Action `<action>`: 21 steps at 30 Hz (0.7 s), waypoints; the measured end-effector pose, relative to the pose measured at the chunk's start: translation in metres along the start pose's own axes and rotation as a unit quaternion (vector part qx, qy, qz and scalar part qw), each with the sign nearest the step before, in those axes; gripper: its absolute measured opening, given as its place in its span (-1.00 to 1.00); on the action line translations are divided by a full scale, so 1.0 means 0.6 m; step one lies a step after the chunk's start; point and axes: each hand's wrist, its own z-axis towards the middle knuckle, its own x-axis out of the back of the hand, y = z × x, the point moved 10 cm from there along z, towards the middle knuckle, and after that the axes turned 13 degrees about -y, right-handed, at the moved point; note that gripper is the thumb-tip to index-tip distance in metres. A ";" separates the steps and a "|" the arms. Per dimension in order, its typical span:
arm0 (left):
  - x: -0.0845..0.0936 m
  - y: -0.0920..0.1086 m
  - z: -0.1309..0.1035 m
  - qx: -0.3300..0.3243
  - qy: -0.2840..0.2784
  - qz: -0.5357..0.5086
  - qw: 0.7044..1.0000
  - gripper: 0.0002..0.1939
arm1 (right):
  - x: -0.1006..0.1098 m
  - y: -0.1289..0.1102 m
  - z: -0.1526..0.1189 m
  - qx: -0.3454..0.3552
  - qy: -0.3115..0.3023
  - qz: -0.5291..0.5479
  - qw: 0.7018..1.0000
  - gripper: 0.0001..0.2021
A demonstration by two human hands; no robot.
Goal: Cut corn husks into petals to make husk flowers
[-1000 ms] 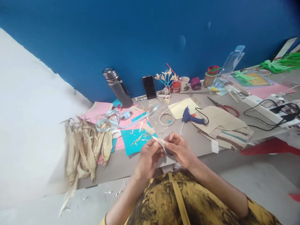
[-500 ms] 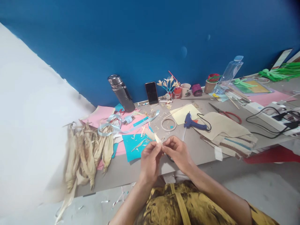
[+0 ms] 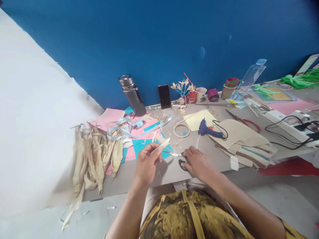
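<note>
My left hand (image 3: 149, 159) pinches a pale strip of dried corn husk (image 3: 164, 144) between thumb and fingers, its tip pointing up and right. Close by on the right, my right hand (image 3: 199, 162) has its thumb and fingers at the black handles of the scissors (image 3: 175, 154). The scissors lie low over the table, handles spread and blades toward the left hand. Part of the upper handle is hidden by my fingers. Beneath the left hand and husk is a blue sheet of paper (image 3: 142, 146) with husk scraps.
Dried corn husks (image 3: 96, 159) hang over the table's left edge. Behind are a roll of tape (image 3: 181, 130), a flask (image 3: 134, 99), a phone (image 3: 164, 97) and husk flowers (image 3: 183, 87). To the right lie a blue glue gun (image 3: 209, 128), pliers (image 3: 245, 122), a glove (image 3: 249, 146) and a power strip (image 3: 286, 127).
My hands have moved apart. The right hand let go of the husk strip and took hold of the scissors on the table; the left, still pinching the strip, shifted left.
</note>
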 end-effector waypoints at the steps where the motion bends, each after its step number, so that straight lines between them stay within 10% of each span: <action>1: 0.001 0.000 -0.001 0.005 -0.005 -0.013 1.000 -0.75 | -0.001 0.001 0.004 -0.005 -0.007 -0.005 1.000 -0.78; 10: -0.004 0.003 0.000 0.039 -0.038 -0.186 0.981 -0.73 | 0.018 0.002 -0.003 -0.035 -0.049 -0.043 0.997 -0.85; 14: 0.007 0.003 -0.003 0.038 -0.021 -0.197 0.980 -0.75 | 0.019 0.035 -0.011 -0.030 -0.026 0.108 0.993 -0.87; 16: 0.011 0.005 -0.004 0.037 -0.019 -0.187 0.981 -0.76 | -0.006 0.051 -0.013 0.003 -0.050 0.304 0.951 -0.84; 21: 0.000 0.016 -0.001 0.044 -0.045 -0.152 0.986 -0.77 | -0.049 0.037 -0.026 0.119 -0.110 0.653 0.740 -0.54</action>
